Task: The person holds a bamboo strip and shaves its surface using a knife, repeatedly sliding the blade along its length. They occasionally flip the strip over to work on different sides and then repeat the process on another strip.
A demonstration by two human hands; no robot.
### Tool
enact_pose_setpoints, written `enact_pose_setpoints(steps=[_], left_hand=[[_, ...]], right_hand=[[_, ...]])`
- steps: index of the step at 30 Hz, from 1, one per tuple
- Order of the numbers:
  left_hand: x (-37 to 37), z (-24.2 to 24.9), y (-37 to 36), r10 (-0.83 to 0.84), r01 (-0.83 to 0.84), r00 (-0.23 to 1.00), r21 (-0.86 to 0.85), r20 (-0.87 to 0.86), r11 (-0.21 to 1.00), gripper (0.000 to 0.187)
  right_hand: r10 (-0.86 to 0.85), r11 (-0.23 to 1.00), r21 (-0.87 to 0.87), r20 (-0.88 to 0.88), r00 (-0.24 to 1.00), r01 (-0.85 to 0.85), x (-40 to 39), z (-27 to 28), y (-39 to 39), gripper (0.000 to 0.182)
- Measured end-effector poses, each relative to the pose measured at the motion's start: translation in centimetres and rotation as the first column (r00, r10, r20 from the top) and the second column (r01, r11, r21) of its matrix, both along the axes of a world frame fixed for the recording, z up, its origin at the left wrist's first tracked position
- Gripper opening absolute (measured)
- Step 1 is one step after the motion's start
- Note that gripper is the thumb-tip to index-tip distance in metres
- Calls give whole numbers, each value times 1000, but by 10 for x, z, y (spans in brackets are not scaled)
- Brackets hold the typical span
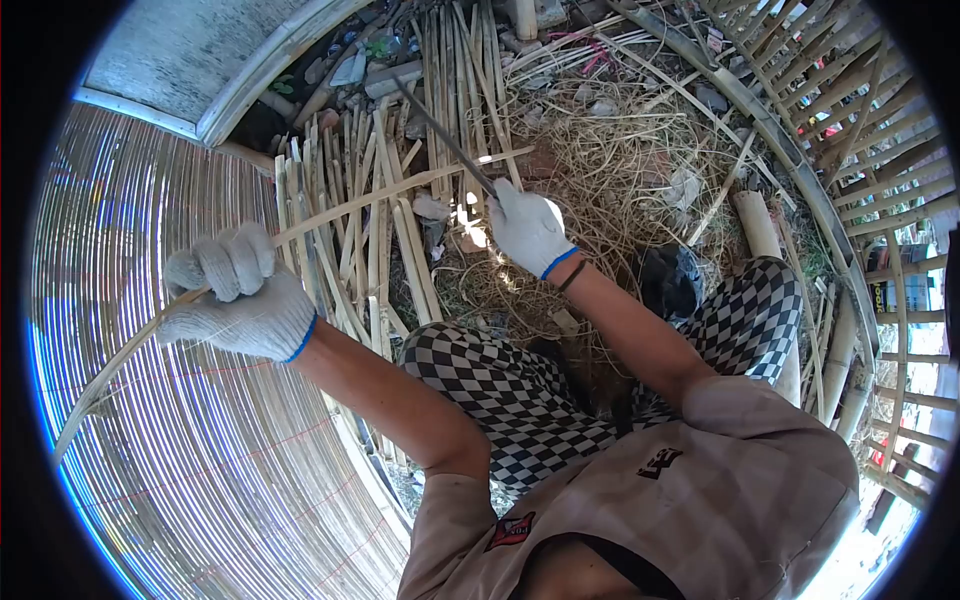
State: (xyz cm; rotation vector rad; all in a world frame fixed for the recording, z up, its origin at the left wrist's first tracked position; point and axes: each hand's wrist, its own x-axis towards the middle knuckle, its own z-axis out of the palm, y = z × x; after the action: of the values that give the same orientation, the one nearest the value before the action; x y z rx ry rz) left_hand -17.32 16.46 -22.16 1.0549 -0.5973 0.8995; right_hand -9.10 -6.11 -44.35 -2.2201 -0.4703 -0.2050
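Observation:
My left hand, in a white knit glove with a blue cuff, is closed around a long pale bamboo strip. One end of the strip curves down to the lower left; the other reaches up and right past the knife. My right hand, gloved the same way, grips a long, dark-bladed knife whose handle is hidden in the fist. The blade slants up and left, crossing the strip close to the right hand in this view. Curly bamboo shavings cover the ground beyond that hand.
Split bamboo slats lie between my hands, and longer ones stretch away at the top. A slatted bamboo screen fills the left. On the right stands a bamboo lattice fence. A black plastic bag lies near my knee.

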Motion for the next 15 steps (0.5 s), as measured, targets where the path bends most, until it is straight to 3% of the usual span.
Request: enact_pose_setpoints(steps=[1,5,7,10,13,15], left_hand=[[0,-2,4,-123,122,992,42,18,992,68],[-3,1,-3,-133,132,991,44,30,990,73],[-5,-2,1,-130,129,991,32,31,991,74],[-5,1,-7,-156,153,987,74,44,985,74],[-6,4,-13,-187,183,982,106,27,977,73],[-11,1,1,-176,173,984,104,25,979,73]], right_hand=[[34,999,7,29,999,-34,-4,11,3,13],[62,998,9,117,991,-63,4,-9,15,15],[-34,997,65,-103,994,41,23,-31,10,18],[-24,995,-102,-126,992,12,31,-20,-4,22],[-30,999,-29,-100,995,27,18,-23,1,23],[-53,998,15,-164,985,56,42,-61,1,22]])
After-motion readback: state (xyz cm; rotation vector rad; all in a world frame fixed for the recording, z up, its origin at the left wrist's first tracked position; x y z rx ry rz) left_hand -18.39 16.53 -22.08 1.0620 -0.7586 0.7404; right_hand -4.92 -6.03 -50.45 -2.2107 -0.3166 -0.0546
